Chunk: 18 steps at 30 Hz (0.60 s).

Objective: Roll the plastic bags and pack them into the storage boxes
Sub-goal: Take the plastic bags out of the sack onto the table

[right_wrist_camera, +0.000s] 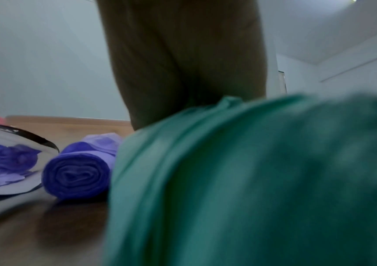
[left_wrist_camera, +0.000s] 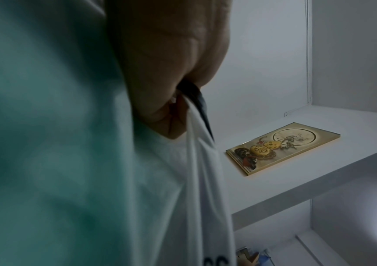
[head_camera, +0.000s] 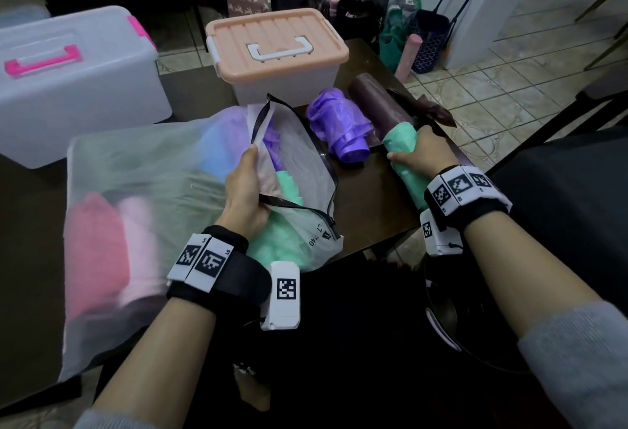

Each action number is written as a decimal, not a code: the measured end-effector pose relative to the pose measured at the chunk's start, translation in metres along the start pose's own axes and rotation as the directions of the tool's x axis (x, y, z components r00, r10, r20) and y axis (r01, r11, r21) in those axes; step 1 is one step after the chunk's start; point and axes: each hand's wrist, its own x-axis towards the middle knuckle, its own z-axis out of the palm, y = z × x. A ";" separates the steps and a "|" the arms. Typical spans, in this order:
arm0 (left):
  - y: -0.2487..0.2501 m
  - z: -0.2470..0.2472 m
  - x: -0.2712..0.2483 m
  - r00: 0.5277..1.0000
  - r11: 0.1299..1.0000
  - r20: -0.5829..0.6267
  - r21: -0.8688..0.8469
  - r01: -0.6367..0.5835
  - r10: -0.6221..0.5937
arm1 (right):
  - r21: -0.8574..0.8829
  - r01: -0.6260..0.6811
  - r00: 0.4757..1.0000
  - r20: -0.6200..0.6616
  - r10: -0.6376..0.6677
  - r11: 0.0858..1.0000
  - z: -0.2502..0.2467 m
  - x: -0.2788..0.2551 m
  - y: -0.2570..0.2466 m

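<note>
Head view, right hand point(head_camera: 429, 149) gripping green roll point(head_camera: 404, 160), left hand point(head_camera: 245, 190) holding zip pouch point(head_camera: 299, 163)

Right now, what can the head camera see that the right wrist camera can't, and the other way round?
Only the head view shows the left hand holding open a clear zip pouch, the peach-lidded storage box, the pink-handled box and a dark brown roll.

Only the right wrist view shows the purple roll end-on, with its spiral layers.

Both show the right hand in a grip on the green roll, the purple roll beside it, and the brown table.
</note>
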 end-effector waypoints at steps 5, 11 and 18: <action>0.001 0.000 -0.001 1.000 1.000 -0.006 -0.007 0.000 0.000 | -0.165 -0.021 0.997 -0.078 0.008 0.986 -0.003 -0.007 0.007; 0.000 0.000 0.000 1.000 1.000 -0.014 0.009 0.006 -0.006 | -0.286 -0.090 0.993 0.049 0.108 0.954 0.008 -0.024 0.010; 0.000 0.000 -0.001 1.000 1.000 0.003 0.017 0.007 -0.007 | -0.228 -0.108 0.993 0.018 0.115 0.968 0.009 -0.021 0.013</action>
